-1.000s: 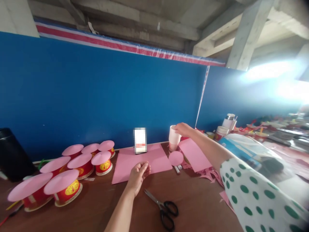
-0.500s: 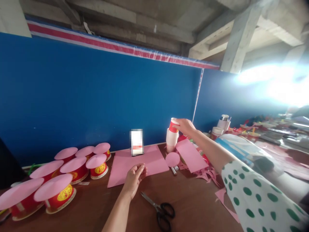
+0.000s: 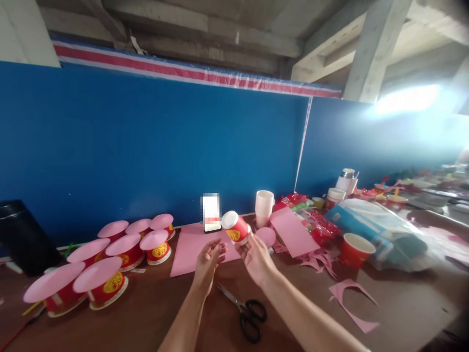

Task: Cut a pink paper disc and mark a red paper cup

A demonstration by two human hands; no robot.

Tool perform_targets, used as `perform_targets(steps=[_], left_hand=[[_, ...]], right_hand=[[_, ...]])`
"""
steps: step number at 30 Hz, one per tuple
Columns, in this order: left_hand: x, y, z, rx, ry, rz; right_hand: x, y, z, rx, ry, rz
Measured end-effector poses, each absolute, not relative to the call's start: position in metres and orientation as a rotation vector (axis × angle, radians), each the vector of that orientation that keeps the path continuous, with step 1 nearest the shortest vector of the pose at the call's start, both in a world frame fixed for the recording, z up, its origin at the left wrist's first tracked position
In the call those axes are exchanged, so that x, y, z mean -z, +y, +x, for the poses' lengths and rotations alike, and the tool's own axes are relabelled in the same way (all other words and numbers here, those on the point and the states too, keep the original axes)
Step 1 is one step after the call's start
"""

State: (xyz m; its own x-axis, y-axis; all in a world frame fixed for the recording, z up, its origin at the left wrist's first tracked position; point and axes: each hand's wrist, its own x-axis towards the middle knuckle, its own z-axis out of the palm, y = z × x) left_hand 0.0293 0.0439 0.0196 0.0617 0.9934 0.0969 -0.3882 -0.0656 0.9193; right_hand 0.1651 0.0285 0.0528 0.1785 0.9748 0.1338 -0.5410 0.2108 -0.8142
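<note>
My right hand (image 3: 256, 256) holds a red paper cup (image 3: 235, 227) tilted on its side above the brown table (image 3: 154, 313), fingers closed round its rim end. My left hand (image 3: 208, 261) hovers just left of it, fingers loosely curled and empty, over the edge of a pink paper sheet (image 3: 190, 247). Black-handled scissors (image 3: 244, 313) lie on the table below both hands. A stack of white cups (image 3: 264, 206) stands behind, beside a pink paper disc (image 3: 266, 236).
Several upturned red cups topped with pink discs (image 3: 110, 254) sit at the left. A phone (image 3: 211, 212) leans on the blue wall. Another pink sheet (image 3: 293, 232), pink scraps (image 3: 353, 305), an upright red cup (image 3: 354, 249) and plastic bags (image 3: 381, 230) lie at the right.
My right hand has lifted a red cup off the white stack and brought it down and left, close to my left hand. The left hand has barely moved.
</note>
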Motion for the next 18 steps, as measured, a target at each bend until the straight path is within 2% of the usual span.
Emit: perform_targets(steps=[4, 10, 14, 18], left_hand=[[-0.034, 0.035, 0.043, -1.385, 0.798, 1.120], [-0.045, 0.018, 0.047, -1.360, 0.772, 1.274], [-0.041, 0.008, 0.035, -1.380, 0.892, 1.309], [-0.039, 0.003, 0.030, -1.396, 0.945, 1.323]], right_hand=[[-0.027, 0.019, 0.158, -1.432, -0.565, -0.639], [-0.024, 0.017, 0.169, -1.585, -0.625, -0.613], [-0.024, 0.013, 0.168, -1.593, -0.795, -0.613], [-0.020, 0.015, 0.170, -1.470, -0.895, -0.753]])
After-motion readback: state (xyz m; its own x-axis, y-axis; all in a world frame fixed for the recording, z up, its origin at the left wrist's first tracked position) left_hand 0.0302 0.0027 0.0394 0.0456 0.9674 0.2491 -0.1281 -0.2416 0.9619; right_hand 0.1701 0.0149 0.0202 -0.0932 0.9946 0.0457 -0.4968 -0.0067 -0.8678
